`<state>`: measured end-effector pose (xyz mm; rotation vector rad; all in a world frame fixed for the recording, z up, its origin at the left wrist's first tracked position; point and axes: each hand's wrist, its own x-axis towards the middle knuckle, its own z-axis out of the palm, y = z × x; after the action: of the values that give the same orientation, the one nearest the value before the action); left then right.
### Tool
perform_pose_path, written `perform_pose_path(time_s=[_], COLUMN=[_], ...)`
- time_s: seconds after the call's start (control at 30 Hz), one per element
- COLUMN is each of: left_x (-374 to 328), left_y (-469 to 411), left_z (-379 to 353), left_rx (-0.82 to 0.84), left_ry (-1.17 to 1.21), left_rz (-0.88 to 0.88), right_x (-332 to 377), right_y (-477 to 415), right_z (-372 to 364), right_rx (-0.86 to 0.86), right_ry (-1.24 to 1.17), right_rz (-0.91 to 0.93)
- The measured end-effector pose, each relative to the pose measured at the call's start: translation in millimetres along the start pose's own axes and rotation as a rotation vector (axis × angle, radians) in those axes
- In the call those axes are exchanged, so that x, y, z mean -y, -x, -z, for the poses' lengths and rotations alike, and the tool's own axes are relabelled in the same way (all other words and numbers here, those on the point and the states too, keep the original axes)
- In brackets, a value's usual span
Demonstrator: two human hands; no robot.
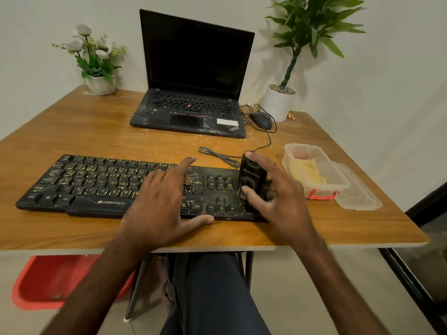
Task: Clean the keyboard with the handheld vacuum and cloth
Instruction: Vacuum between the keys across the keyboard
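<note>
A black Zebronics keyboard (pixel 96 184) lies across the front of the wooden table (pixel 96 131). My left hand (pixel 164 201) rests flat on its middle keys, fingers straight and spread, thumb along the front edge. My right hand (pixel 278 197) grips a small black handheld vacuum (pixel 251 180), held upright over the keyboard's right end near the number pad. A yellow cloth (pixel 306 171) lies inside a clear plastic box (pixel 321 153) just right of the keyboard.
An open black laptop (pixel 193 81) stands behind the keyboard, with a black wired mouse (pixel 261 119) and its cable beside it. Potted plants stand at the back left (pixel 96 59) and back right (pixel 280 102). The box lid (pixel 358 194) lies by the table's right edge. A red bin (pixel 48 281) sits underneath.
</note>
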<state>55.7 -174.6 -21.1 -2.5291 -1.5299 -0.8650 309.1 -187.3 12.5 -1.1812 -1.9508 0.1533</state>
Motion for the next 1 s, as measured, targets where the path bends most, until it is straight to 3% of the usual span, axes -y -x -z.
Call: perform_pose_path(time_s=[0.1, 0.17, 0.43, 0.57, 0.73, 0.9, 1.0], left_x=[0, 0, 0, 0, -1, 0, 0], left_y=[0, 0, 1, 0, 1, 0, 0], left_z=[0, 0, -1, -1, -2, -3, -4], left_rx=[-0.004, -0.011, -0.034, -0.027, -0.044, -0.022, -0.027], left_ry=[-0.003, -0.011, -0.004, 0.009, 0.0, 0.0, 0.002], left_rz=[0.007, 0.003, -0.002, 0.009, 0.008, 0.009, 0.001], right_x=[-20, -20, 1, -3, 6, -4, 22], right_y=[-33, -45, -73, -85, -58, -35, -11], right_z=[-3, -8, -57, -59, -46, -23, -23], right_rx=[-0.022, -0.037, 0.068, 0.063, 0.112, -0.043, 0.082], right_ry=[0.061, -0.048, -0.146, 0.021, -0.047, 0.009, -0.059], right_rz=[-0.071, -0.118, 0.005, 0.031, 0.029, -0.107, 0.024])
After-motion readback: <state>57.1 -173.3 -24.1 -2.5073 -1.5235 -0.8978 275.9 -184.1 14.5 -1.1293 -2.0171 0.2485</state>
